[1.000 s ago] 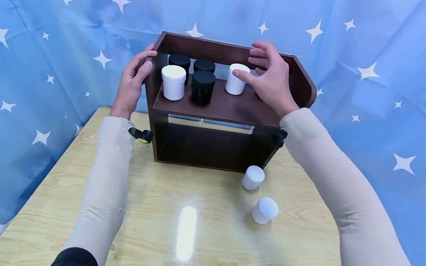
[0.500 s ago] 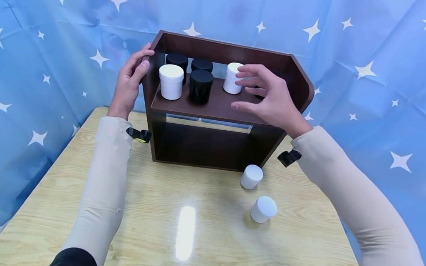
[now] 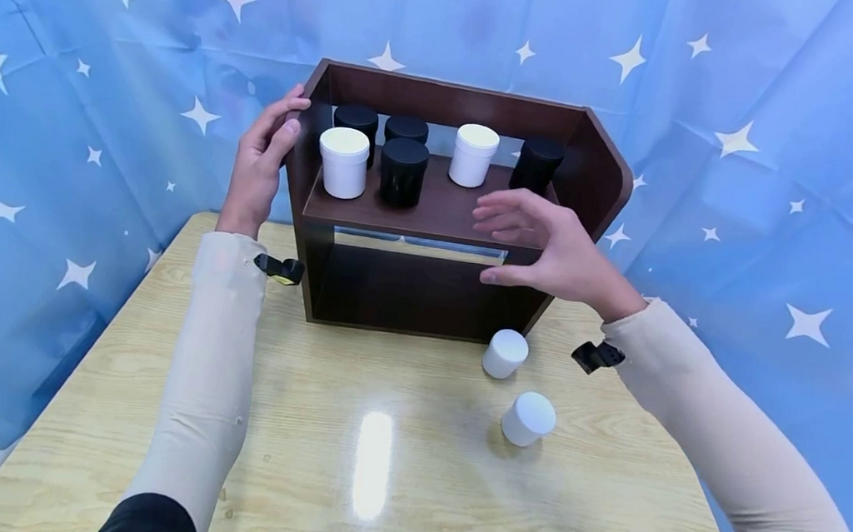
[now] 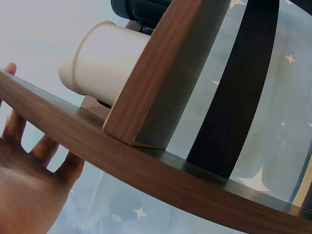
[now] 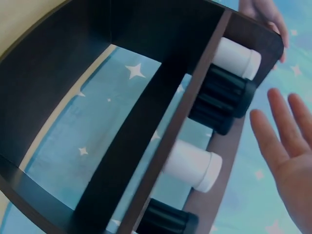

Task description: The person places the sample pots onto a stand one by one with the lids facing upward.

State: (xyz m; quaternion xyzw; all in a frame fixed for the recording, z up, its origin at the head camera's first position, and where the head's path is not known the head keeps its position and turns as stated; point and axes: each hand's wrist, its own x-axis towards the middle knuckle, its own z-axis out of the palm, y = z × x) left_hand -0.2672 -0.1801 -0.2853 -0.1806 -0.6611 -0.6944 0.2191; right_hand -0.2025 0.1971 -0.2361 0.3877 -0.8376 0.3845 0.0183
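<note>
A dark brown two-tier shelf rack stands on the table. My left hand rests against the outside of its left side panel, with fairly straight fingers at the panel's edge in the left wrist view. My right hand, fingers spread and holding nothing, hovers before the shelf's right part. On the upper tier stand a white lidded jar at front left, a black jar beside it, two black jars behind, another white jar right of centre, and a black jar far right.
Two more white jars stand on the wooden table: one white jar close to the rack's front right corner, the other white jar nearer me. Behind the rack hangs a blue curtain with white stars.
My right hand has let go of the white jar right of centre and drawn back, down and toward me. The far-right black jar has come into fuller view. My left hand stays at the side panel.
</note>
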